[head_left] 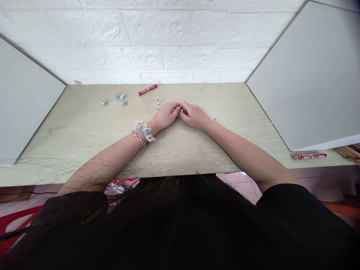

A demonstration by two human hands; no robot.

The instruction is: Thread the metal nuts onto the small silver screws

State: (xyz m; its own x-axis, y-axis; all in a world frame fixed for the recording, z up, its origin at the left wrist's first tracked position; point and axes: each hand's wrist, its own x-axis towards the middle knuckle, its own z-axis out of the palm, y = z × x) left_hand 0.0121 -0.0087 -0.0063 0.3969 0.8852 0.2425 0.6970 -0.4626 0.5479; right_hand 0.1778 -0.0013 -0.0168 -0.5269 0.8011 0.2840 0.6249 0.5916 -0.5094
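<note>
My left hand (166, 115) and my right hand (194, 114) meet fingertip to fingertip just above the table's middle. Both are closed in a pinch. A small bit of something pale or metallic shows between the fingers, too hidden to name. Left of my left hand, a silver bolt (158, 101) stands upright on its head on the table. A small nut (158, 107) lies close in front of it, near my left knuckles. Farther left sit several more bolts with washers or nuts on them, among them a lone bolt (102, 101) and a clustered bolt (123, 99).
A red tube (147, 90) lies near the white brick-pattern wall (177, 33). Pale panels stand at the left (28, 105) and right (303, 78) of the light wooden table (180, 157). Another red tube (309, 156) rests at the right front edge, beside some thin sticks (347, 153).
</note>
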